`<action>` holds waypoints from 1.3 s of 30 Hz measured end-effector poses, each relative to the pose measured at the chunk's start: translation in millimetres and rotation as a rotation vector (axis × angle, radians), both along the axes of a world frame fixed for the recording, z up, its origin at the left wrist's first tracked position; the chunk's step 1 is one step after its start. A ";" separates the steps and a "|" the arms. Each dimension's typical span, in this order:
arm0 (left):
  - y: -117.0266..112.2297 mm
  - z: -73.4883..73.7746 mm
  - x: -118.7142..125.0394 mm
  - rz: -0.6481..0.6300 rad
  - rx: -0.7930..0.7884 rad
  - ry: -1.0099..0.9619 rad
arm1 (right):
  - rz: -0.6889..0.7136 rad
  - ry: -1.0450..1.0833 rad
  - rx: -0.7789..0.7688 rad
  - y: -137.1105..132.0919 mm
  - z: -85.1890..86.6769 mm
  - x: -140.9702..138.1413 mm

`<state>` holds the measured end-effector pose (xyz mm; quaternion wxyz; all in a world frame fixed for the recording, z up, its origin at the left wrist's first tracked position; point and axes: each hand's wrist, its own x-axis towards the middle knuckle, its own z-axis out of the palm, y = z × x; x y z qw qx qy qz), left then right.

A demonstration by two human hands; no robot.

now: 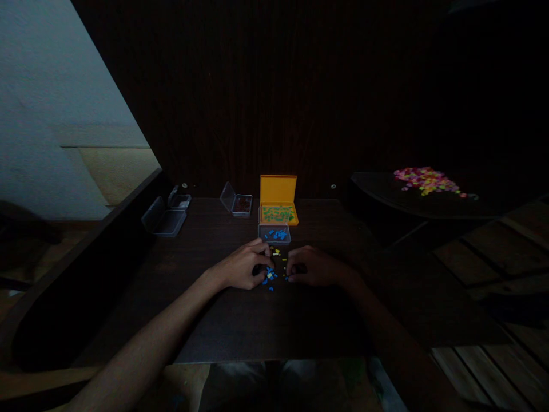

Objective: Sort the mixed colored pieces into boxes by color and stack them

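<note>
Left hand (246,265) curled beside small blue plastic pieces (274,277); right hand (313,266) curled near tiny yellow pieces (283,260). Whether either grips anything, cannot tell.

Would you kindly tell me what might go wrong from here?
The left hand is right by the loose blue pieces, so a nudge might scatter them. Yellow pieces lie nearby, so colours could get mixed. The open clear box sits just beyond the left hand, so a knock might spill its contents.
</note>
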<state>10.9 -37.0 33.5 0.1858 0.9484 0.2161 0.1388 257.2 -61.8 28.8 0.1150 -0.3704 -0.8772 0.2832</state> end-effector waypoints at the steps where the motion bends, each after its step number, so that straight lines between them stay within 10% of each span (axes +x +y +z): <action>1: 0.2 -0.3 0.0 0.001 -0.003 0.000 | 0.009 0.003 -0.006 -0.1 0.3 -0.3; 39: -6.0 5.0 -0.2 -0.050 0.006 0.054 | 0.054 0.038 -0.087 -2.3 2.0 -7.6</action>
